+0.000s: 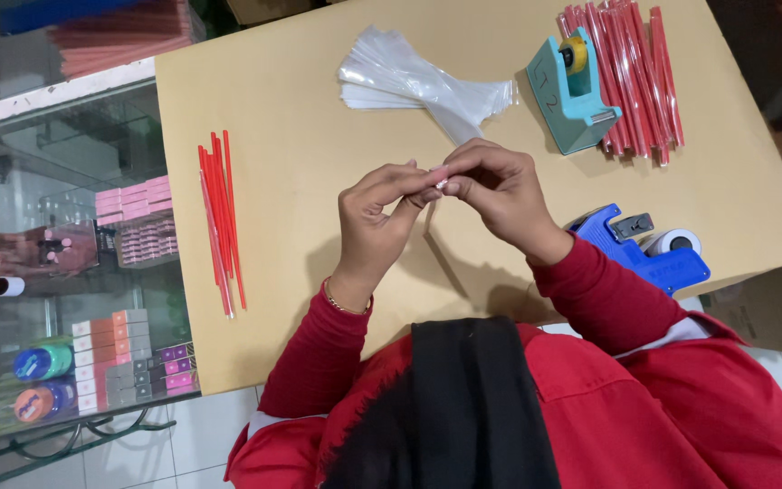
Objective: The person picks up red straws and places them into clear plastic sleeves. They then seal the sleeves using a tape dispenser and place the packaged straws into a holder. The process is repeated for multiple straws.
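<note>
**Pink-tipped piece pinched between two hands at mid-table**

Pinkish and very small, an item [439, 177] is sitting at the centre of the frame, where both sets of fingertips are meeting above the tan table [300, 81]; it is too small to tell its kind. The left hand [375, 217] is curling its fingers nearly closed, pinching the item from the left side, with a thin bracelet showing at the wrist. The right hand [500, 186] is closing on the same item from the right, knuckles arched and fingertips pressed against those of the other hand. Both arms are wearing red sleeves.

Just above the hands, a pile of clear plastic sleeves [418, 81] is lying fanned out on the tabletop. To the upper right, a teal tape dispenser [572, 91] is standing against a bundle of red sticks in wrappers [640, 72]. At the right, near the right wrist, a blue label gun [649, 249] is resting at the table's edge. Well apart on the left, a smaller bunch of loose red sticks [221, 217] is lying lengthwise. Along the left of the frame, a glass display case [65, 272] is showing small pink boxes inside.
</note>
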